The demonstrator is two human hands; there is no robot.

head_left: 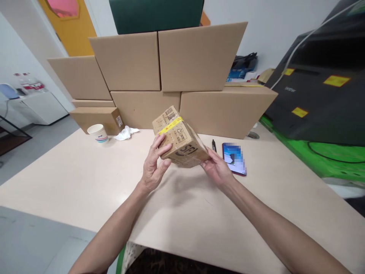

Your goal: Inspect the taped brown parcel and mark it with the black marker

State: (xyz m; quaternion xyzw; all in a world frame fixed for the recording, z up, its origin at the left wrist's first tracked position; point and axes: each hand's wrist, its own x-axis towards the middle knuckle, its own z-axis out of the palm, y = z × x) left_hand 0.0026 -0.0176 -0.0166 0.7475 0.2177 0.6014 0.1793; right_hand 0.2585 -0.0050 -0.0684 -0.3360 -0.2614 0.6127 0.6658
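Left hand [154, 165] pinches the near-left corner of the small taped carton [179, 137], thumb on its face; right hand [217, 167] cups the underside, lifting it tilted, clear of the tabletop [85, 179]. Yellow tape band intact, carton unopened. Underside and right fingertips hidden; phone [234, 158] screen blurred.

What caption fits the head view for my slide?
Both hands, left hand and right hand, hold a small taped cardboard box above a beige table.

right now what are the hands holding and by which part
A small taped cardboard box, lifted off the table: left hand grips its left end, right hand supports its lower right end.
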